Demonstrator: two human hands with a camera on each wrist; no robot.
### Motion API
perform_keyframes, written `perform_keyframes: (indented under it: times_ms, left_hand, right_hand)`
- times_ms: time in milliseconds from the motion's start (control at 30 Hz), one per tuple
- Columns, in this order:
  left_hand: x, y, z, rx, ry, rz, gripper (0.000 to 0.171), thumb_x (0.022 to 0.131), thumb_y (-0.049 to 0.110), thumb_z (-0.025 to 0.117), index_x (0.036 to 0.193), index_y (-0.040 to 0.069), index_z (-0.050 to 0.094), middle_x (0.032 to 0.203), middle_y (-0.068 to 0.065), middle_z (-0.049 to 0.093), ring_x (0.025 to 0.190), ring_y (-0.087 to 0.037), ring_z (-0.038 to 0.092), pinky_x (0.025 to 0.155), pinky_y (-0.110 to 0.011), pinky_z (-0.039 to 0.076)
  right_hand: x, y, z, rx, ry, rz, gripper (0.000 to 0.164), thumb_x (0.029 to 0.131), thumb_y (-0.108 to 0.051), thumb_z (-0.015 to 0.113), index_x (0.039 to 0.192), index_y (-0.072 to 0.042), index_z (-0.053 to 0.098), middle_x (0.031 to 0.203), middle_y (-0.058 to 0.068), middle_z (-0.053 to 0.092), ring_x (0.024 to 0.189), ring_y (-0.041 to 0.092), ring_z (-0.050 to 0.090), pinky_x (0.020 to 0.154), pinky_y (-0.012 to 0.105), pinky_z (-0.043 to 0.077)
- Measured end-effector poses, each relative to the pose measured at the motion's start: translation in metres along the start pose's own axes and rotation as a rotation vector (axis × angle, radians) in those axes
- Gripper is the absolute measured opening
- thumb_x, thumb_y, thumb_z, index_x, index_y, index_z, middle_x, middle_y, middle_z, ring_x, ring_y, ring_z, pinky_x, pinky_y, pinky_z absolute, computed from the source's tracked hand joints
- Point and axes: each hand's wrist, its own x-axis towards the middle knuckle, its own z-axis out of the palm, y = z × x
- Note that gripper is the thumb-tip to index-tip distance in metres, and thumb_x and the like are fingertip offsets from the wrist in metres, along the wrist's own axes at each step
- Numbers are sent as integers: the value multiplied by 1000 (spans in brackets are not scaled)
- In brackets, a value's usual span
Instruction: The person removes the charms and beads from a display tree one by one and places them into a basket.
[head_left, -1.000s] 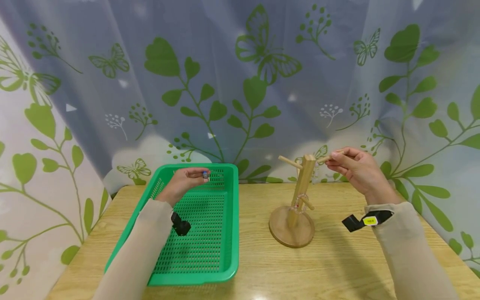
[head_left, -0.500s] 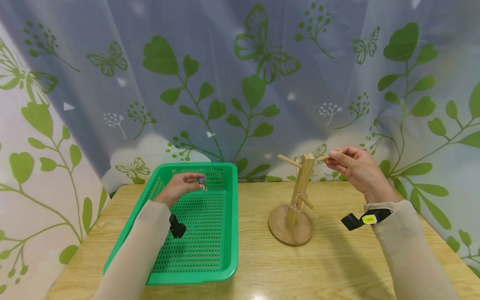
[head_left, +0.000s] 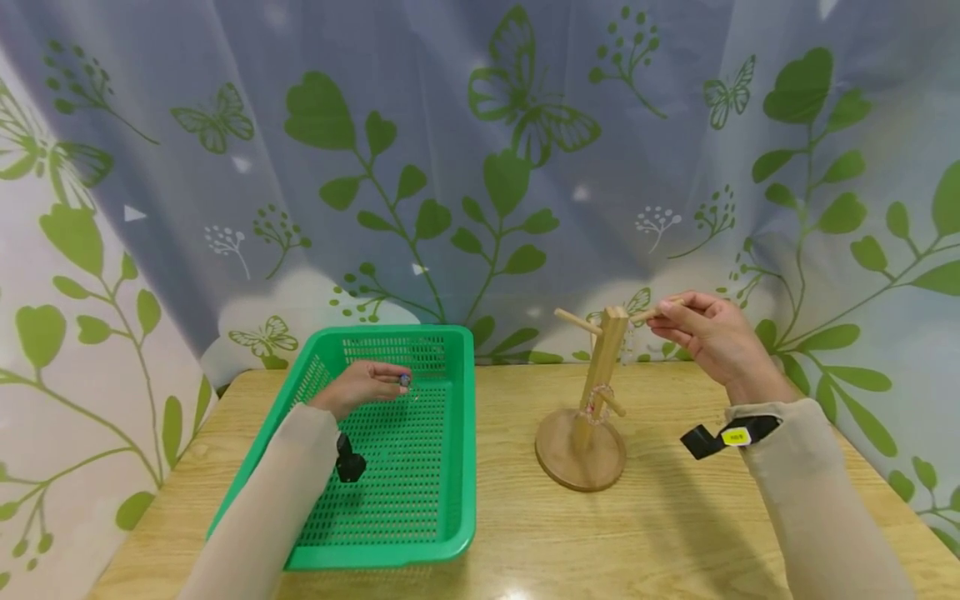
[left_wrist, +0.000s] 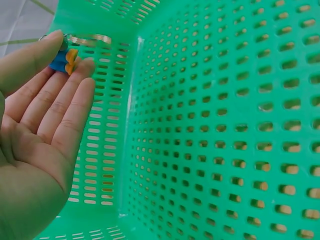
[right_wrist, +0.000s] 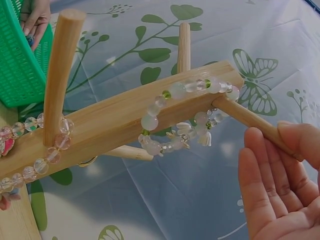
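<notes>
My left hand [head_left: 363, 388] is inside the green plastic basket [head_left: 467, 467], above its floor. Between thumb and fingers it pinches a keychain [left_wrist: 63, 61] with a blue and orange charm and metal links; its other fingers are extended. My right hand [head_left: 716, 337] pinches the end of an upper peg [right_wrist: 260, 123] on a wooden jewelry stand [head_left: 606, 354]. Around that peg's base hangs a bracelet [right_wrist: 150, 123] of pale and green beads with white charms. A pink, clear-beaded bracelet [right_wrist: 30, 174] hangs on a lower peg [right_wrist: 60, 75].
The stand's round base [head_left: 566, 462] rests on the wooden table [head_left: 517, 533], right of the basket. Another upper peg [head_left: 576, 320] points left. Behind the table hangs a curtain [head_left: 435, 117] printed with leaves and butterflies.
My left hand has moved down and slightly left into the basket, carrying the keychain. The right hand keeps its hold on the peg, almost unmoved.
</notes>
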Motion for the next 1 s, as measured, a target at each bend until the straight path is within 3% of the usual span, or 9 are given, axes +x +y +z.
perform_keyframes:
  times_ms: [367,633,800,1000]
  left_hand:
    - [4,-7,5,-20,8,-43,48,89,5,64,133,-6,49,137,-22,48,126,-34,46,101,-45,42]
    - [3,-12,4,20,21,-85,48,88,7,65,133,-2,51,137,-21,48,126,-35,46,97,-44,45]
    - [1,-10,6,48,3,-72,47,89,6,64,133,-4,50,138,-23,45,128,-37,43,97,-44,45]
    - [4,-12,7,58,4,-93,45,89,5,63,132,-5,51,134,-23,50,121,-34,51,96,-42,46]
  right_hand:
    - [-1,-1,-1,-11,9,2,17,94,0,54,87,-5,69,83,5,69,77,14,68,74,24,55]
    - [-1,0,-1,-50,16,8,14,93,-2,56,88,-7,68,85,4,68,79,14,67,76,25,55]
    - [-1,0,-1,-56,23,12,13,93,-3,57,88,-7,68,85,3,68,78,13,67,76,24,55]
    - [-1,-1,-1,-57,18,-1,13,93,-3,57,87,-7,68,84,4,69,78,13,67,76,25,55]
